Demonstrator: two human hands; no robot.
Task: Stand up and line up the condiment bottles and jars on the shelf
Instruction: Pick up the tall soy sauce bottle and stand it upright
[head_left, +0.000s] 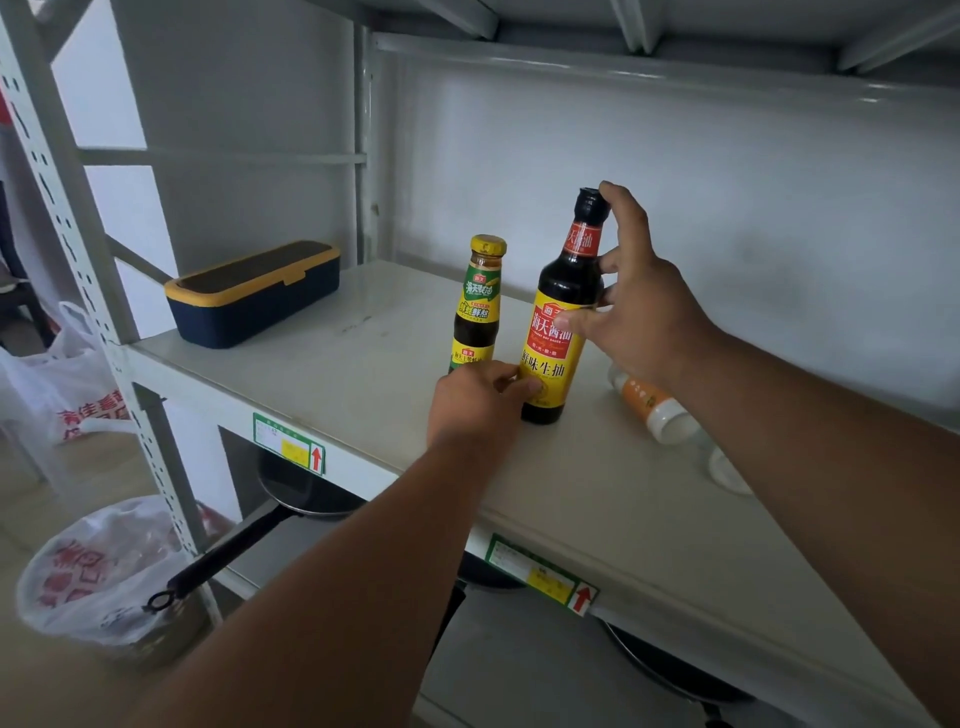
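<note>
A tall dark soy sauce bottle (561, 322) with a yellow and red label stands upright on the white shelf (363, 364). My right hand (634, 306) touches its cap with the index finger and its label with the thumb, fingers spread. My left hand (478, 405) rests at the bottle's base, thumb and fingers against it. Just left of it stands a shorter bottle (477, 306) with a yellow cap and green-yellow label. A clear bottle with an orange label (652, 405) lies on its side at the right, partly hidden under my right forearm.
A dark blue box with a yellow rim (254, 293) sits at the shelf's back left. A black pan (291, 499) lies on the lower shelf, handle sticking out. A bin lined with a plastic bag (98, 571) stands on the floor left.
</note>
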